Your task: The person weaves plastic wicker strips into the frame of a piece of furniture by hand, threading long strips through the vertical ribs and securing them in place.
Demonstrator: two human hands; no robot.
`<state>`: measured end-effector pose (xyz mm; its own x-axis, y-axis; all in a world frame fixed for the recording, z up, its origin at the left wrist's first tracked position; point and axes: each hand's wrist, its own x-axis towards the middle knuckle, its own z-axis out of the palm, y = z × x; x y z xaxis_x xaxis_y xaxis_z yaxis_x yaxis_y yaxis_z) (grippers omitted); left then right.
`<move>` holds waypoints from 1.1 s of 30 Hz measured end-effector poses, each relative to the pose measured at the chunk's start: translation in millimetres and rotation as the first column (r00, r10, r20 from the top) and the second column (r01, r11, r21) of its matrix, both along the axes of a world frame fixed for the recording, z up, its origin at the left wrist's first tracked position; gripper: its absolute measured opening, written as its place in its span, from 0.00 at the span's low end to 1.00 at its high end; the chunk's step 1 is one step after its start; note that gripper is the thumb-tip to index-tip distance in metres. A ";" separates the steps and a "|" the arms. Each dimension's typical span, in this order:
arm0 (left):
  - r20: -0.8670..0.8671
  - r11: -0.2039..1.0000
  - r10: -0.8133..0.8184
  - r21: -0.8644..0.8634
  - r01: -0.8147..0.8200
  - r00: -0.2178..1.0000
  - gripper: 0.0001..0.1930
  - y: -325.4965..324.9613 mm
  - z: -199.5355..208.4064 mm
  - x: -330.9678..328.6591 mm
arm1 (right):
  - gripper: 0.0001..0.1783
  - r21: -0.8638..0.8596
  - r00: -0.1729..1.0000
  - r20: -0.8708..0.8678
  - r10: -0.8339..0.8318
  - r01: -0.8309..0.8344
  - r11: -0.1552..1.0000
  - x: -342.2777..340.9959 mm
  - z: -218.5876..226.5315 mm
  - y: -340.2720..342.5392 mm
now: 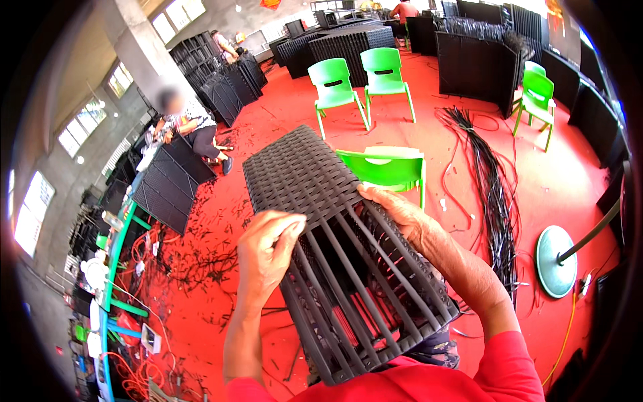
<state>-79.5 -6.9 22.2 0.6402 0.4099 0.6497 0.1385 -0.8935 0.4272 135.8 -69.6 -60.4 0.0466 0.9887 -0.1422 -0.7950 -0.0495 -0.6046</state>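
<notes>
A black wicker basket (pixel 301 167) slants across the middle of the view, its near end close to my lap. The far part is densely woven with flat strands; the near part shows bare lengthwise bars with gaps between them. At the left edge of the weave is my left hand (pixel 262 258), fingers curled and thumb pressed to them in a pinch. Whatever lies in that pinch is too small to make out. My right hand (pixel 405 218) grips the basket's right edge, where the weave meets the bars, with its other fingers partly hidden.
A green chair (pixel 388 171) stands just beyond the basket, with more green chairs (pixel 331 84) further off. Long black strands (pixel 492 194) lie on the red floor (pixel 429 134) at right, near a round stand base (pixel 556 261). Another person (pixel 194 127) sits at left beside black panels (pixel 171 187).
</notes>
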 end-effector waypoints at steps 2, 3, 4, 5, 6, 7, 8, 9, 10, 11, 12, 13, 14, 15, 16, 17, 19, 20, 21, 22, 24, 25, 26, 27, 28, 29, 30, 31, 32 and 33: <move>-0.097 0.989 -0.135 0.056 0.140 0.986 0.08 2.7 11.7 29.7 | 0.16 0.013 0.998 0.055 -0.006 0.006 1.000 -2.5 7.8 -3.6; -0.167 0.984 -0.160 0.056 0.172 0.973 0.10 6.4 12.5 44.0 | 0.19 0.020 0.997 0.033 0.074 -0.075 0.997 -2.1 11.3 -7.4; -0.239 0.978 -0.184 0.053 0.202 0.953 0.11 11.3 11.1 56.4 | 0.20 -0.028 0.998 0.053 0.046 -0.044 0.999 -4.8 14.5 -8.4; -0.267 0.972 -0.229 -0.004 0.237 0.936 0.13 13.3 5.2 65.9 | 0.20 -0.011 0.997 0.061 0.048 -0.047 0.999 -2.0 7.1 -7.1; -0.283 0.973 -0.213 0.021 0.229 0.935 0.13 14.5 3.4 72.5 | 0.20 0.008 0.996 0.068 0.050 -0.051 0.999 0.9 2.1 -5.2; -0.300 0.974 -0.196 0.047 0.220 0.934 0.13 15.9 2.7 78.0 | 0.20 0.031 0.997 0.069 0.035 -0.037 0.999 3.7 0.0 -4.6; -0.310 0.977 -0.171 0.073 0.202 0.935 0.13 17.0 0.3 79.2 | 0.20 0.053 0.997 0.076 0.030 -0.034 0.998 3.7 0.7 -3.8; -0.313 0.987 -0.127 0.055 0.152 0.941 0.12 18.3 -3.7 78.9 | 0.20 0.071 0.998 0.058 0.029 -0.033 0.997 2.6 -0.8 -2.6; -0.303 0.989 -0.129 0.037 0.146 0.944 0.12 18.0 -6.5 77.3 | 0.20 0.071 0.999 0.028 0.042 -0.044 0.996 0.5 -3.5 -4.6; -0.276 0.989 -0.133 0.024 0.145 0.952 0.11 18.1 -8.2 77.4 | 0.20 0.074 0.999 0.015 0.050 -0.051 0.996 0.7 -3.5 -6.4; -0.250 0.990 -0.135 0.011 0.142 0.959 0.11 18.2 -9.3 77.3 | 0.20 0.078 0.998 0.001 0.060 -0.060 0.995 1.3 -4.6 -6.3; -0.246 0.990 -0.141 -0.033 0.137 0.959 0.09 16.6 -8.2 78.0 | 0.19 0.129 0.991 0.039 0.128 -0.132 0.983 7.0 -12.4 -6.6; -0.245 0.988 -0.155 -0.030 0.153 0.957 0.08 17.2 -8.5 78.8 | 0.19 0.126 0.994 -0.005 0.110 -0.109 0.986 9.5 -21.5 -5.9; -0.237 0.986 -0.166 -0.026 0.164 0.957 0.08 19.3 -8.7 78.8 | 0.18 0.122 0.995 -0.042 0.096 -0.090 0.988 9.8 -31.2 -3.6; -0.229 0.984 -0.177 -0.021 0.177 0.957 0.08 20.9 -9.2 78.7 | 0.18 0.117 0.994 -0.078 0.081 -0.071 0.991 10.1 -38.3 -3.7; -0.247 0.986 -0.165 -0.055 0.156 0.955 0.07 18.2 -7.4 78.2 | 0.15 0.194 0.989 0.104 0.102 -0.121 0.974 9.3 -43.2 -5.9; -0.248 0.988 -0.155 -0.025 0.154 0.956 0.07 19.2 -8.2 76.2 | 0.16 0.333 0.985 0.137 0.101 -0.142 0.932 3.7 -46.3 -12.3; -0.244 0.987 -0.157 -0.010 0.159 0.957 0.07 19.0 -8.1 76.3 | 0.17 0.383 0.981 0.153 0.121 -0.172 0.908 3.4 -47.0 -13.6; -0.245 0.987 -0.152 0.008 0.159 0.957 0.07 18.6 -7.7 76.4 | 0.18 0.373 0.981 0.151 0.120 -0.169 0.912 2.2 -44.8 -14.8; -0.244 0.988 -0.149 0.004 0.155 0.958 0.07 18.1 -8.2 76.2 | 0.18 0.363 0.982 0.149 0.118 -0.165 0.917 0.7 -40.1 -16.5; -0.233 0.989 -0.141 0.001 0.145 0.962 0.07 18.7 -9.7 75.6 | 0.19 0.348 0.979 0.159 0.130 -0.178 0.920 -0.1 -39.1 -14.1; -0.232 0.990 -0.136 0.009 0.142 0.963 0.07 18.6 -10.8 75.3 | 0.19 0.341 0.976 0.165 0.144 -0.193 0.920 -0.5 -42.3 -11.4; -0.231 0.990 -0.134 0.020 0.143 0.964 0.08 18.1 -11.1 75.9 | 0.19 0.336 0.973 0.173 0.153 -0.205 0.920 -0.4 -44.0 -9.8; -0.230 0.989 -0.132 0.030 0.143 0.964 0.08 18.0 -11.1 76.4 | 0.19 0.301 0.978 0.144 0.150 -0.187 0.935 -1.4 -44.4 -9.3; -0.224 0.989 -0.133 0.029 0.143 0.965 0.08 18.0 -10.5 76.8 | 0.19 0.301 0.981 0.096 0.171 -0.192 0.934 -0.9 -43.7 -7.7; -0.223 0.989 -0.133 0.027 0.142 0.966 0.08 17.8 -10.3 76.8 | 0.19 0.301 0.980 0.043 0.192 -0.196 0.933 -1.2 -44.0 -6.5; -0.221 0.990 -0.132 0.025 0.141 0.966 0.08 17.9 -10.6 76.5 | 0.19 0.301 0.977 -0.011 0.213 -0.200 0.932 -1.6 -44.5 -5.0; -0.219 0.990 -0.132 0.029 0.141 0.967 0.08 18.3 -11.4 75.9 | 0.18 0.272 0.981 0.031 0.194 -0.195 0.942 -2.0 -45.8 -2.8; -0.216 0.989 -0.134 0.035 0.145 0.967 0.08 18.4 -11.1 76.6 | 0.18 0.289 0.978 -0.002 0.208 -0.199 0.936 -1.4 -50.1 0.9; -0.213 0.988 -0.136 0.041 0.148 0.968 0.08 18.3 -10.7 77.3 | 0.18 0.307 0.974 -0.034 0.223 -0.202 0.930 -0.8 -55.8 5.7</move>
